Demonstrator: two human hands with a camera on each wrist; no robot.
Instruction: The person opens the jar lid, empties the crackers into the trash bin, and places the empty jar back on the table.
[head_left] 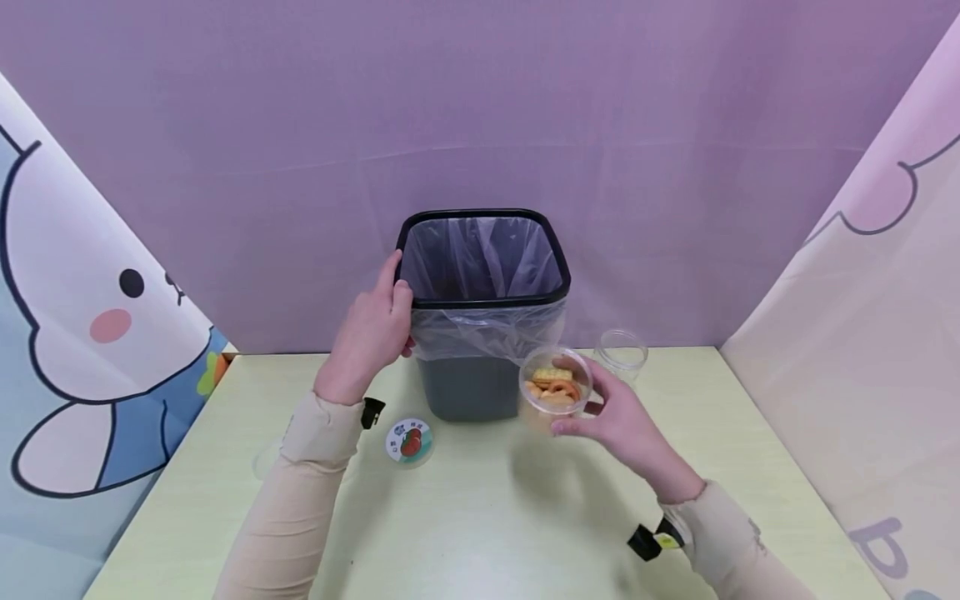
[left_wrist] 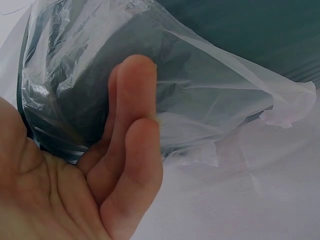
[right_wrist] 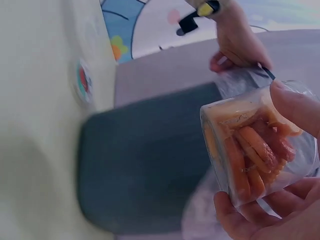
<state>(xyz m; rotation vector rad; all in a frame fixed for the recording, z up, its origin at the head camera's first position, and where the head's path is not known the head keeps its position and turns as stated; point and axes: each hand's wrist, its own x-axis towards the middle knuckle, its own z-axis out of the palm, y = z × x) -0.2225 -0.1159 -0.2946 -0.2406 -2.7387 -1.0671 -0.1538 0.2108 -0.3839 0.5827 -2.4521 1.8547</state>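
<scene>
My left hand [head_left: 372, 329] is at the left side of a dark grey trash bin [head_left: 468, 387], its index finger and thumb resting on the black rim [head_left: 491, 302]. In the left wrist view, the other fingers [left_wrist: 137, 95] stand loosely bent beside the overhanging clear bag [left_wrist: 200, 95]. My right hand [head_left: 622, 417] grips a clear plastic cup [head_left: 531, 407] from its right side. Orange and yellow snack pieces [head_left: 553, 387] lie inside the cup. The cup is held in front of the bin's right side, below the rim, and is tilted on its side in the right wrist view.
A round lid with a tomato label [head_left: 409, 441] lies on the table [head_left: 465, 533] in front of the bin. Behind my right hand stands another clear cup [head_left: 622, 350]. A clear round piece [head_left: 266, 460] lies by the left forearm. A purple cloth [head_left: 480, 92] hangs behind.
</scene>
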